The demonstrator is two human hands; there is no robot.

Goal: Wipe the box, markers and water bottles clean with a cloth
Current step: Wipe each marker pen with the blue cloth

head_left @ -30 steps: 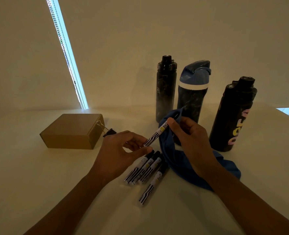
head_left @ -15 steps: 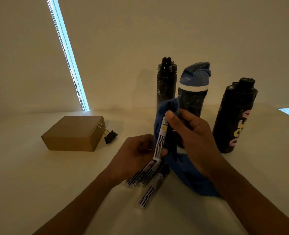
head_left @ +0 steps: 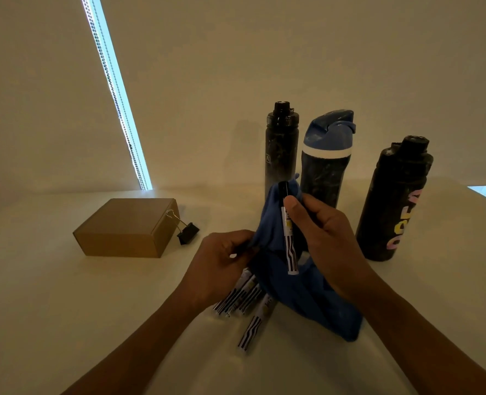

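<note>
Head view: counter [head_left: 65, 309] holds three water bottles [head_left: 324, 178] at back, box [head_left: 127, 228] at left; blue cloth [head_left: 307, 295] bunched in front. Fingers of the left hand [head_left: 219, 263] pinch the cloth; those of the right hand [head_left: 330, 240] grip one marker [head_left: 288, 240] upright against it; other markers [head_left: 244, 297] lie beneath.

The left hand [head_left: 221, 260], in from 7 o'clock, pinches the cloth [head_left: 273, 226] with curled fingers. The right hand [head_left: 327, 238], from 4 o'clock, holds a marker [head_left: 288, 240] upright.

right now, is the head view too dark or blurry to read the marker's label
Head view: dim, warm light, brightest at the blue-white light strip; the black-capped striped white marker in the right hand shows its stripes, but its print is too small to read.
</note>
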